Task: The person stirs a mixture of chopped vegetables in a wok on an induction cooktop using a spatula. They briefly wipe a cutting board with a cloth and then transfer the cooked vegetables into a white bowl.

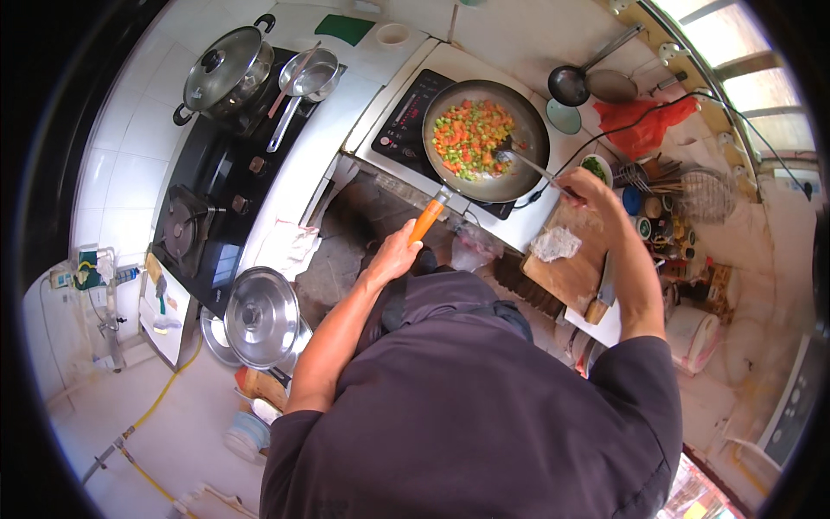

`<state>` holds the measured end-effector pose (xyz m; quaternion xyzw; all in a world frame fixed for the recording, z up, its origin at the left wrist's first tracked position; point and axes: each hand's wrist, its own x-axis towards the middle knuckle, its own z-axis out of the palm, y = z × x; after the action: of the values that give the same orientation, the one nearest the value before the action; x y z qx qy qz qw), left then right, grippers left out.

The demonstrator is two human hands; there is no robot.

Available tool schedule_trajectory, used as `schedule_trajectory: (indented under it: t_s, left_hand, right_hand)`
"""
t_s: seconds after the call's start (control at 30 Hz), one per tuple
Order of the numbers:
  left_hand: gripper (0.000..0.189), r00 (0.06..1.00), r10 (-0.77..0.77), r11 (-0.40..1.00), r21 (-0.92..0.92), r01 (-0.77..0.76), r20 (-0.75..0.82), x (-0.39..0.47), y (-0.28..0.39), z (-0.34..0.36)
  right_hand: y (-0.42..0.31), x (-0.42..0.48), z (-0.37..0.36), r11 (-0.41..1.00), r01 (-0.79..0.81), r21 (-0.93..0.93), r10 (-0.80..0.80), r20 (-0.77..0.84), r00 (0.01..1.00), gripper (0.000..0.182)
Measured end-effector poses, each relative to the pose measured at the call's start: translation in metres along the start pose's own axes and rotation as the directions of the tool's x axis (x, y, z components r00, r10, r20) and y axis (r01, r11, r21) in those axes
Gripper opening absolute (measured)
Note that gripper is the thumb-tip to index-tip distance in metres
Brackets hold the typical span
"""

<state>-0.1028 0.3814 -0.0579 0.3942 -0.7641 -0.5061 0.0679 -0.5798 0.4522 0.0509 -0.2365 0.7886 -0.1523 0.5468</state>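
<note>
A frying pan (533, 123) stands on a black induction cooktop (403, 123). Diced orange, red and green vegetables (472, 139) are spread over its left and middle part. My left hand (394, 252) is closed around the pan's orange handle (426, 222). In my right hand (581, 188) is a metal cooking utensil (533, 167), whose head rests at the right edge of the vegetables, partly covered by them. Just beyond my right hand is a white bowl of chopped greens (593, 170). Below that hand lies a wooden cutting board (551, 271) with crumpled clear plastic (556, 244) on it.
A kitchen knife (605, 289) lies at the board's right edge. Jars (642, 227) and chopsticks crowd the right side. A black gas hob (214, 162) at left holds a lidded pot (224, 71) and a small saucepan (314, 74). A black power cord (613, 132) runs behind my right hand.
</note>
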Motion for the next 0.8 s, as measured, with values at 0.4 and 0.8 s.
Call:
schedule_trajectory:
  t_s: [0.4,0.8]
  left_hand:
    - [0.059,0.996,-0.077,0.997,-0.008,0.077,0.045,-0.001,0.009,-0.006]
    - [0.063,1.0,0.001,1.0,-0.004,-0.001,0.003,0.001,0.001,-0.002]
  right_hand:
    - [-0.003,-0.008,0.07,0.951,0.28,-0.134,-0.307,-0.266,0.914,0.028]
    - [0.011,-0.029,0.059,0.654,0.224,-0.722,-0.54,-0.239,0.807,0.026]
